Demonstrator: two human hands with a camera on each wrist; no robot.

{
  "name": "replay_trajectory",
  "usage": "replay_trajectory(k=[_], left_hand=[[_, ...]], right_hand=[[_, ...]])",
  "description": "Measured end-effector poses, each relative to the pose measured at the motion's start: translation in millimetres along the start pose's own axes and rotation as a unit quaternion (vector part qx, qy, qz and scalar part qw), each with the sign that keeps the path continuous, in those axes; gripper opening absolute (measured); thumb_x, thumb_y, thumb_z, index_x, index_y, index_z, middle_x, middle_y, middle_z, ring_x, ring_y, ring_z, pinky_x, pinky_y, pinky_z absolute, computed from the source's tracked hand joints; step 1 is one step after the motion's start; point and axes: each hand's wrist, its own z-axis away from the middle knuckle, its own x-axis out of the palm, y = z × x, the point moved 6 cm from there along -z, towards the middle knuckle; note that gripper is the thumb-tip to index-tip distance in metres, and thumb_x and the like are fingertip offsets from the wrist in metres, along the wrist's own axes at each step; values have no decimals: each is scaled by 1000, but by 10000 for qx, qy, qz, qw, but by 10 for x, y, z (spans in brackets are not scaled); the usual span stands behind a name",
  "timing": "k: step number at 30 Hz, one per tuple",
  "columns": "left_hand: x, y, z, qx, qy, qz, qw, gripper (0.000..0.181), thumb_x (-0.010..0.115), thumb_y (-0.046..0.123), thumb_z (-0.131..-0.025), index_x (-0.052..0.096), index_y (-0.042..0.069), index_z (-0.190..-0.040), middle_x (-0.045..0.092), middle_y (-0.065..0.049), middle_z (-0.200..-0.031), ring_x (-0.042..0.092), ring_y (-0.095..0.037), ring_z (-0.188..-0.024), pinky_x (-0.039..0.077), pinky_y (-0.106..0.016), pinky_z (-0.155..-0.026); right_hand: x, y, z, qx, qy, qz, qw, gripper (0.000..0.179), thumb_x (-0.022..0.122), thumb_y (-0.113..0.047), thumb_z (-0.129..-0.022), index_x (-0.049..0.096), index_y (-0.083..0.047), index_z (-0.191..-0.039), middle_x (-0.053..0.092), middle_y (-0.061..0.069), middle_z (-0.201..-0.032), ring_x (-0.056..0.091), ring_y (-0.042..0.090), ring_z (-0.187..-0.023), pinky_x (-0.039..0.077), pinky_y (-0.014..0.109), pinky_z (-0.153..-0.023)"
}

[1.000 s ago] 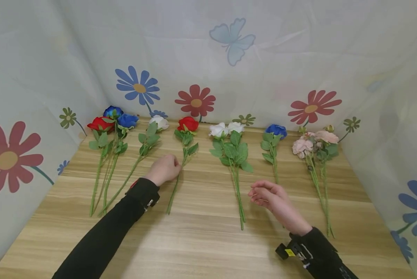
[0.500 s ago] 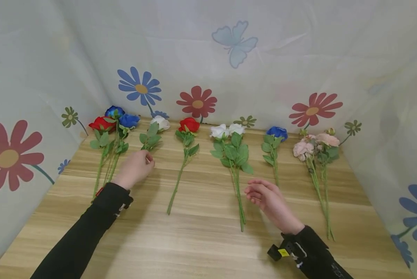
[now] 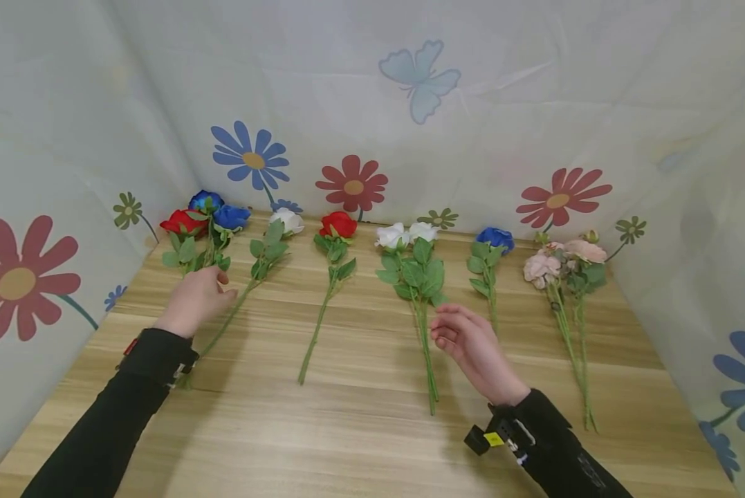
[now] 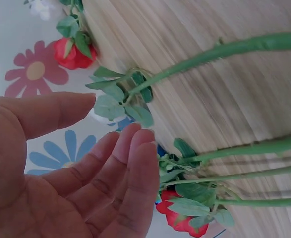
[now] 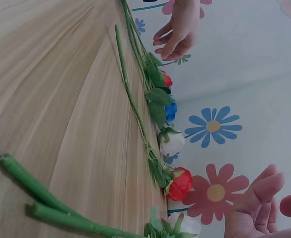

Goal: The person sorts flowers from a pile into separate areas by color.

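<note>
My left hand hovers over the stems of the leftmost group, a red rose and two blue roses, partly covering them. In the left wrist view its thumb and fingers are apart with nothing between them. Just right of it lies a single white rose. My right hand, its fingers loosely bent and holding nothing, is beside the stems of a pair of white roses. A blue rose lies beyond that hand, its lower stem hidden behind it.
A single red rose lies mid-table between the hands. Pale pink flowers on long stems lie at the right. All rest on a wooden table, blooms toward a white curtain printed with flowers, which encloses the back and sides.
My left hand has moved left, from the single red rose's stem past the white rose to the leftmost group. My right hand has shifted slightly left and away from me. The flowers lie as before.
</note>
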Motion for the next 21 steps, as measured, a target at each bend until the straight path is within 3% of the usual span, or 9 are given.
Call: replay_trajectory(k=[8,15,21], left_hand=[[75,-130,61,-11,-270,-302,9992,40,61,23,-89,57,-10,-110,64,-15,-81,59,-28,-71,46,-43,-64],[181,-202,115,3,-629,-369,9973,38,61,24,-88,60,-9,-107,62,-29,-105,59,-39,-86,48,-51,-72],[247,-217,120,50,-716,-419,9965,37,64,24,-84,62,-8,-102,62,-29,-104,59,-43,-90,48,-52,-74]], right_hand=[[130,-16,-41,-16,103,-48,9999,26,35,-10,-103,39,6,-123,57,5,-91,57,12,-78,48,20,-68],[174,-2,-45,-55,-98,-74,9999,25,43,-10,-101,42,5,-120,58,6,-92,58,12,-78,49,20,-67],[190,8,-43,-60,-189,-23,9998,21,45,-12,-100,45,2,-116,59,4,-90,58,12,-77,49,20,-66]])
